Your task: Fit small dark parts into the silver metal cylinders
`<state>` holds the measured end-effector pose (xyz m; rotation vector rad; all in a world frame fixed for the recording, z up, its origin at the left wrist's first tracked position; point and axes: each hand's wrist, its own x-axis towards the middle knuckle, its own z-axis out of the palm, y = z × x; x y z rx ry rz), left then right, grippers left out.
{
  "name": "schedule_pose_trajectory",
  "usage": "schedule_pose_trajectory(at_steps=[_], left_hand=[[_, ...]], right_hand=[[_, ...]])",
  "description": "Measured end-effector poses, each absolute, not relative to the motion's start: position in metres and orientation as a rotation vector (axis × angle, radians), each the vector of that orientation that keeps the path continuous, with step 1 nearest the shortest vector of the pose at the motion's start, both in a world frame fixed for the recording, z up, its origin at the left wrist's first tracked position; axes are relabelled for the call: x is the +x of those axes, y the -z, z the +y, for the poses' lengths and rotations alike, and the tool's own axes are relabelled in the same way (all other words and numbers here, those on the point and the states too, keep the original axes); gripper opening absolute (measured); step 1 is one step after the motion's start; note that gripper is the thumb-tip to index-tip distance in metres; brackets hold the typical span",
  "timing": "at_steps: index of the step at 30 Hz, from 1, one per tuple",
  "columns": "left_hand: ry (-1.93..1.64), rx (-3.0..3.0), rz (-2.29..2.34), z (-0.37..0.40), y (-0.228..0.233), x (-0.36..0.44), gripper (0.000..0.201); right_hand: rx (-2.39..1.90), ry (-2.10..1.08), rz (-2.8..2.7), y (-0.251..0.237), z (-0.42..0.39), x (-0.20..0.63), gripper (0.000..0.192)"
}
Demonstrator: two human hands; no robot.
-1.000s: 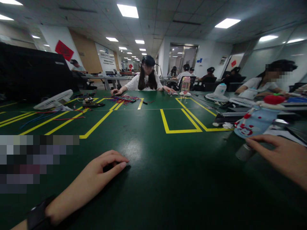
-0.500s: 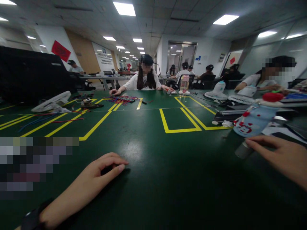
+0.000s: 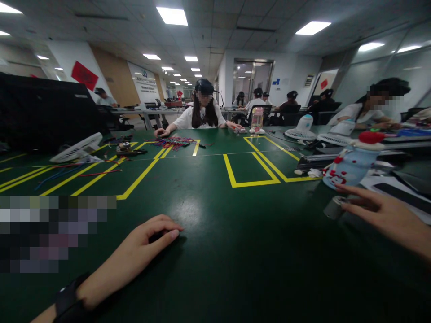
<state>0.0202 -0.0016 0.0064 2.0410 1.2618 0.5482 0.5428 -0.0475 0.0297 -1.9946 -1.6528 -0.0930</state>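
Observation:
My left hand (image 3: 150,242) rests on the green table (image 3: 215,269), its fingers loosely curved, with a gap at the thumb and no object visible in it. On the right, a short grey metal cylinder (image 3: 333,208) leans or stands on the tabletop. My right hand (image 3: 380,211) is just beside it, index finger raised off it and thumb close to its upper end; whether the thumb touches it I cannot tell. Right behind the cylinder stands a light-blue bottle (image 3: 353,161) with a red top.
Yellow tape (image 3: 252,184) marks outlines on the table. Wires (image 3: 175,142) lie in a tangle near a person (image 3: 204,107) across from me. Small fans (image 3: 301,128), a clear bottle (image 3: 257,121) and dark metal profiles (image 3: 314,162) stand at the right. A tilted white fan (image 3: 77,148) is at left.
My right thumb and index finger have spread apart and let go of the grey cylinder, which has stayed on the table. My left hand has hardly moved. The camera has shifted slightly.

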Motion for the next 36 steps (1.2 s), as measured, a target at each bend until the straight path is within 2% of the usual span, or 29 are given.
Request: schedule_pose_trajectory(at_steps=[2,3,6,9,13,17,23,29,36], left_hand=[[-0.551,2.052,1.267,-0.002,-0.008,0.021,0.026],[-0.552,2.057,1.267,-0.002,-0.008,0.021,0.027],[-0.562,2.074,1.25,-0.003,-0.009,0.022,0.028],[-0.569,2.092,1.244,-0.007,-0.012,0.025,0.025],[-0.58,2.119,1.257,-0.011,-0.016,0.029,0.027],[-0.604,2.138,1.295,-0.016,-0.015,0.029,0.028],[-0.646,2.174,1.326,-0.022,-0.016,0.044,0.029],[-0.667,2.162,1.076,-0.014,-0.03,0.097,0.024],[-0.793,2.091,1.034,-0.007,-0.036,0.122,0.02]], right_hand=[[-2.072,-0.231,-1.703,-0.027,-0.048,0.547,0.063],[-2.117,-0.289,-1.718,-0.025,-0.048,0.548,0.065],[-2.099,-0.084,-1.755,-0.023,-0.048,0.532,0.062],[-1.77,-0.007,-1.915,-0.025,-0.049,0.483,0.057],[-1.279,-0.3,-2.236,-0.031,-0.047,0.39,0.053],[-1.075,-0.494,-2.297,-0.025,-0.039,0.328,0.053],[-1.138,-0.726,-2.102,-0.003,-0.03,0.323,0.064],[-1.183,-0.776,-2.057,-0.006,-0.026,0.32,0.038],[-1.212,-0.803,-2.018,-0.006,-0.024,0.319,0.039]])
